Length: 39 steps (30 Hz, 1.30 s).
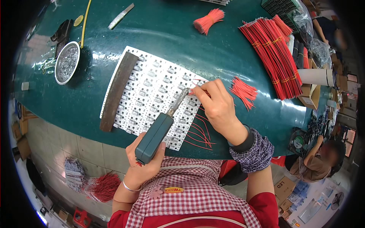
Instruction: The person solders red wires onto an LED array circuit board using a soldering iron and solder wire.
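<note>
My left hand point(147, 169) is wrapped round the dark green handle of a soldering iron point(155, 136). Its metal tip points up and right, to the right edge of a white circuit board panel point(155, 72) full of small components. Close to the tip, my right hand point(216, 103) is closed in a pinch on a thin red wire, mostly hidden by the fingers. Several red wires point(197, 129) trail off the panel's right edge below this hand. A dark flat bar point(121, 91) lies across the panel's left side.
A loose bunch of red wires point(243, 92) lies right of my hand, a bundle point(209, 21) farther back. Long red wire bundles point(272, 57) are stacked at right, by a white roll point(316, 77). A metal bowl point(67, 63) stands at left. Another person point(317, 159) sits at right.
</note>
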Each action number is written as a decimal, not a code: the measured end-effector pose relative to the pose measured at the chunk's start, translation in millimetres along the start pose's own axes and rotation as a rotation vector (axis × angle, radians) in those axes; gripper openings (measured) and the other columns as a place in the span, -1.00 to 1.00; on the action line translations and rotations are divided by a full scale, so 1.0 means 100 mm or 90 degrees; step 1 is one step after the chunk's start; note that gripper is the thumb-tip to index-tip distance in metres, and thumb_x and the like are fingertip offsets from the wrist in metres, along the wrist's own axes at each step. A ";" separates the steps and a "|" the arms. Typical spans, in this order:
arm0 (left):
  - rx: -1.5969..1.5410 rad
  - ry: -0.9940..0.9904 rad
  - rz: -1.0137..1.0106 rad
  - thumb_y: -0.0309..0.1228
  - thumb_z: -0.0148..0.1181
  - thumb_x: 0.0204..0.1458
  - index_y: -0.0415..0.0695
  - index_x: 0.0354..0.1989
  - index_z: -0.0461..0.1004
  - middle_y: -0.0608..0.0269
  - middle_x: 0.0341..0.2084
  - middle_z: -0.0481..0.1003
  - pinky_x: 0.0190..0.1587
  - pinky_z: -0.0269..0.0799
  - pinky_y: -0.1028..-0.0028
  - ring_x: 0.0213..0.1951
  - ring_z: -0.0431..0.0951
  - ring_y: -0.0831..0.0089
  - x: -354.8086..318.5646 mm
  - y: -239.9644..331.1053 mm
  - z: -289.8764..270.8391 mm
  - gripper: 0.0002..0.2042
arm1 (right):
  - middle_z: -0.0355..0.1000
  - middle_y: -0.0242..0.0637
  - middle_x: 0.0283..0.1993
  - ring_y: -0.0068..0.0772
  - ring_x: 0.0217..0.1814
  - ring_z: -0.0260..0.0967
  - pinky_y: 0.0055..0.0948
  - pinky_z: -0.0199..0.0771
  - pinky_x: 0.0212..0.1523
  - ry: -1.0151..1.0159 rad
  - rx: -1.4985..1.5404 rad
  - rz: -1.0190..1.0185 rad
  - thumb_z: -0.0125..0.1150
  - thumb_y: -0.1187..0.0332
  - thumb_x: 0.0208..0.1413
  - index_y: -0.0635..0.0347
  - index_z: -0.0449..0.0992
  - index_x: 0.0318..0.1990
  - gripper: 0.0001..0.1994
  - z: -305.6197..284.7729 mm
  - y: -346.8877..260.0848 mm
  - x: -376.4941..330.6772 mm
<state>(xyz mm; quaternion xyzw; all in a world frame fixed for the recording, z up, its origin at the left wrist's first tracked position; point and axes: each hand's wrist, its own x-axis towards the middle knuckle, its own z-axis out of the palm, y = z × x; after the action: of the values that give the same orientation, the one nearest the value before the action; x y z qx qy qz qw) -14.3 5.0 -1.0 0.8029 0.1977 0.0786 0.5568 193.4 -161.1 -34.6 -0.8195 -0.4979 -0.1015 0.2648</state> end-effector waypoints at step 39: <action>-0.032 0.010 -0.019 -0.67 0.37 0.01 -0.40 -0.11 0.60 0.14 -0.35 0.60 -0.36 0.48 0.53 -0.42 0.56 0.53 -0.08 -0.01 -0.07 -0.76 | 0.38 -0.30 -0.39 -0.30 -0.38 0.37 -0.35 0.40 -0.42 0.073 -0.009 0.028 0.41 0.67 -0.14 0.28 0.66 -0.12 -0.66 0.11 -0.20 -0.15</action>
<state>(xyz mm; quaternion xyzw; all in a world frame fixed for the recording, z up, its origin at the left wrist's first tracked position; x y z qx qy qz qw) -24.4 7.8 1.3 0.7849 0.2120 0.0817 0.5765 167.3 -159.5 -43.8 -0.8251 -0.4628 -0.1459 0.2894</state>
